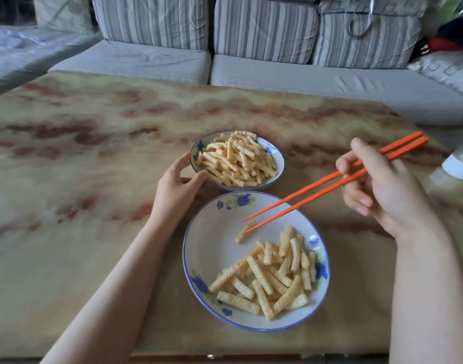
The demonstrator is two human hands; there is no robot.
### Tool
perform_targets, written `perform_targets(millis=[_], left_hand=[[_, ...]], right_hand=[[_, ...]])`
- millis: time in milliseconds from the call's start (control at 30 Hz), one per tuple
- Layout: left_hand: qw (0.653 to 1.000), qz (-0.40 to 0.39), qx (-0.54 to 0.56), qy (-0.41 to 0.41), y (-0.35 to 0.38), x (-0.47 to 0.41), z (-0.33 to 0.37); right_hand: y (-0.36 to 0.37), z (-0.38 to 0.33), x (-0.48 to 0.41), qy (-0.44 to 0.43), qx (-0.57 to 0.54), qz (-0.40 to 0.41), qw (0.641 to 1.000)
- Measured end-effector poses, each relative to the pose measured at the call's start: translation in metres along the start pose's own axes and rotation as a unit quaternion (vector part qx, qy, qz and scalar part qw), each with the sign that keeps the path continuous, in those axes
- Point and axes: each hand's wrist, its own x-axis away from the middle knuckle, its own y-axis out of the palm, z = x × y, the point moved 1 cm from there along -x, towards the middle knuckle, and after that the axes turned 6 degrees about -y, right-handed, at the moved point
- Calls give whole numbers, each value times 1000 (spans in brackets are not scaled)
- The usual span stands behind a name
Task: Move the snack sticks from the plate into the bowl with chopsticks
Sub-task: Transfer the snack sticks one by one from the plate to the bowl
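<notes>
Nearest you, the plate (214, 248) holds a pile of sticks (275, 274) on its right half, and a lone stick (244, 232) lies apart on the bare part. Your right hand (382, 190) grips the chopsticks (317, 187), whose tips are slightly parted, the lower one at that lone stick. Your left hand (178, 185) curls round the near-left rim of the bowl (279, 160), which sits heaped just behind the plate.

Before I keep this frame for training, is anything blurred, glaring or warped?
Head view: soft, even light, no glare; plate, bowl and chopsticks sharp; the top-right corner above the sofa is smeared; the wide-angle lens bends the table edges.
</notes>
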Motion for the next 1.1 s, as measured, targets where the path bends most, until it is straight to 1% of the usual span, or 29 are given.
perform_targets(millis=[200,333,500,700,767,833,967,1033,1100], left_hand=[[1000,-1,1,5,0,-1,-1],[1000,2,-4,0,0,-2,-2],[1000,2,0,-5,0,-2,-1],[1000,2,-2,-6,0,-1,-1],[1000,4,-3,-6,0,-1,-1],[1000,3,-4,-6,0,-2,-2],[1000,-1,-7,-3,0,-2,-3],[1000,-1,-6,-4,0,-3,-4],[1000,-2,-5,-4,0,-2,-4]], right_hand=[[1,-4,0,-5,-3,-6,1000],[-4,-3,0,6,3,1,1000],[1,2,-2,25,28,-13,999],[3,4,-5,10,-5,17,1000],[3,4,-6,0,-24,39,999],[4,2,-8,-13,-68,83,994],[14,2,-13,-49,-149,230,960],[25,5,-14,-61,-152,280,946],[37,11,-16,-63,-136,298,943]])
